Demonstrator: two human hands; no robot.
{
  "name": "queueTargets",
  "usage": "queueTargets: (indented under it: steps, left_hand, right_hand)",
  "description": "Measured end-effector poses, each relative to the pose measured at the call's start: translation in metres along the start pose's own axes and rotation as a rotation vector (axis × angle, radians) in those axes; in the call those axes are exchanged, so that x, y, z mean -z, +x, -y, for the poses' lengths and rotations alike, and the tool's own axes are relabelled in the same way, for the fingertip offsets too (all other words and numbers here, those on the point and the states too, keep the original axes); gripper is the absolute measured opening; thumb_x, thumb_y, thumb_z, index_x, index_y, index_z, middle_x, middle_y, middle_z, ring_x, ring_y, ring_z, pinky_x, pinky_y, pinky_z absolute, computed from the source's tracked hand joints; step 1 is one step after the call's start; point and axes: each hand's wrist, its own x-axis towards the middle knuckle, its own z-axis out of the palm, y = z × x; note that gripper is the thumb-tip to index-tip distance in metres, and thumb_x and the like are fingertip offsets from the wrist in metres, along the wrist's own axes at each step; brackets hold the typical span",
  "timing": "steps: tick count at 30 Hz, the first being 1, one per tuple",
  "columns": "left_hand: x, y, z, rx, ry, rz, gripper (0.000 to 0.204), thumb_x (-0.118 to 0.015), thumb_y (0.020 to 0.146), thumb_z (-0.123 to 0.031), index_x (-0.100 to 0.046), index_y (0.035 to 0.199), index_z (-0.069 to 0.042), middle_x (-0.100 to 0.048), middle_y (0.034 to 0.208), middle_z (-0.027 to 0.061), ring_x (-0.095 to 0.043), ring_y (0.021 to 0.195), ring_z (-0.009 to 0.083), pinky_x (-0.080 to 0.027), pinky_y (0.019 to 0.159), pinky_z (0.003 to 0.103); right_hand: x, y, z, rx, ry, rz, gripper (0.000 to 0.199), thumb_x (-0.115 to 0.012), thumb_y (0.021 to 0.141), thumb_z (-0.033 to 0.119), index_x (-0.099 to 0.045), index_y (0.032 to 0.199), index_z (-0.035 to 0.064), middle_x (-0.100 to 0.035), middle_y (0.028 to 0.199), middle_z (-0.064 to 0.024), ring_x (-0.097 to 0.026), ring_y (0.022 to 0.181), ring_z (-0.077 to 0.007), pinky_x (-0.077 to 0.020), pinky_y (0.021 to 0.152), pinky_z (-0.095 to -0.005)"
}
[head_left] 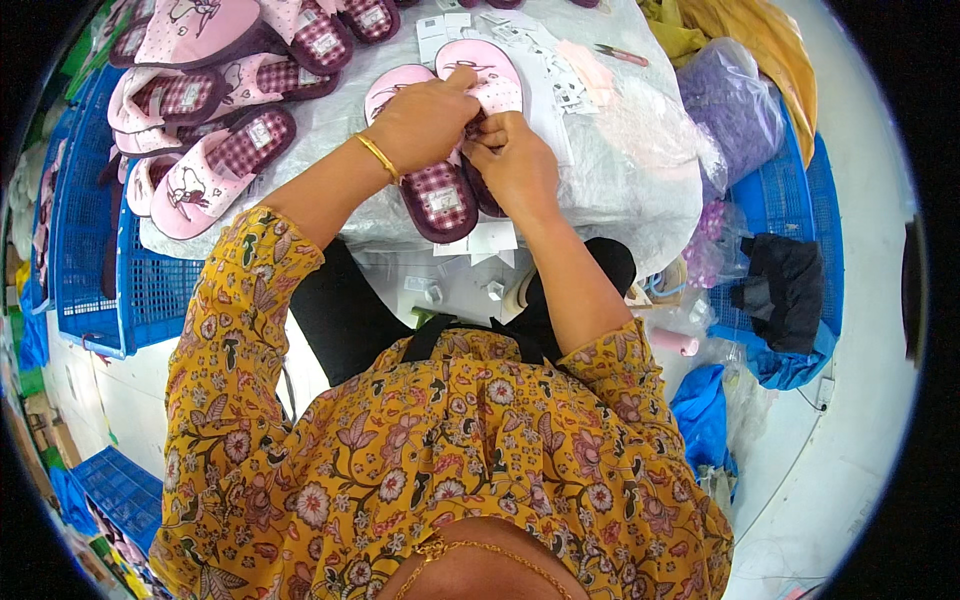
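A pair of pink slippers with plaid insoles lies toe-away on the covered table in front of me. My left hand (427, 122), a gold bracelet at its wrist, is closed over the uppers of the left slipper (440, 197) and the right slipper (487, 68), its fingers curled at the right one. Beside it, my right hand (516, 166) has its fingers pinched together at the right slipper's opening. Whatever sits between those fingertips is too small and covered to make out. The hands hide the middle of both slippers.
More pink slippers (185, 192) are piled at the table's left. Paper labels (570, 85) and a pen (621, 54) lie at the far side of the white plastic-covered table (640, 200). Blue crates (160, 295) stand left and right; a purple bag (735, 115) sits at right.
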Motion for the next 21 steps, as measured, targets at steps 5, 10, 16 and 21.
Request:
queueTargets:
  steps: [5, 10, 16, 21]
  left_hand:
    - [0.008, 0.004, 0.0, -0.033, 0.021, 0.018, 0.013, -0.066, 0.077, -0.009, -0.068, 0.089, -0.008, -0.056, 0.116, 0.0105, -0.066, 0.092, 0.0313, -0.055, 0.076, 0.04]
    - [0.029, -0.013, -0.009, -0.14, -0.114, -0.227, 0.015, -0.064, 0.079, -0.004, -0.065, 0.094, -0.009, -0.054, 0.126, 0.0105, -0.061, 0.103, 0.0308, -0.051, 0.085, 0.04]
    - [0.037, -0.031, -0.009, -0.067, -0.219, -0.28, 0.015, -0.065, 0.08, -0.006, -0.066, 0.095, -0.01, -0.059, 0.12, 0.0097, -0.057, 0.11, 0.032, -0.049, 0.09, 0.039]
    - [0.044, -0.057, -0.005, -0.014, -0.18, -0.431, 0.019, -0.064, 0.076, -0.003, -0.07, 0.09, -0.014, -0.061, 0.117, 0.0063, -0.055, 0.113, 0.0279, -0.044, 0.093, 0.041]
  right_hand:
    - [0.003, 0.002, -0.005, -0.026, 0.103, 0.036, 0.028, -0.072, 0.083, 0.02, -0.064, 0.105, 0.0053, -0.073, 0.095, -0.0096, -0.07, 0.087, -0.0256, -0.0522, 0.076, -0.0373]
    - [-0.004, 0.007, -0.013, -0.104, 0.51, 0.062, 0.028, -0.075, 0.084, 0.022, -0.069, 0.105, 0.0043, -0.073, 0.093, -0.0078, -0.068, 0.082, -0.0191, -0.051, 0.074, -0.0317]
    - [0.001, -0.002, 0.002, -0.161, 0.768, 0.18, 0.018, -0.071, 0.09, 0.013, -0.068, 0.104, 0.0017, -0.068, 0.093, -0.0032, -0.061, 0.084, -0.011, -0.0477, 0.078, -0.0248]
    - [0.012, -0.008, -0.012, -0.118, 1.117, 0.217, 0.016, -0.07, 0.09, 0.01, -0.066, 0.104, 0.0037, -0.065, 0.098, -0.0008, -0.058, 0.092, -0.0085, -0.0449, 0.086, -0.0236]
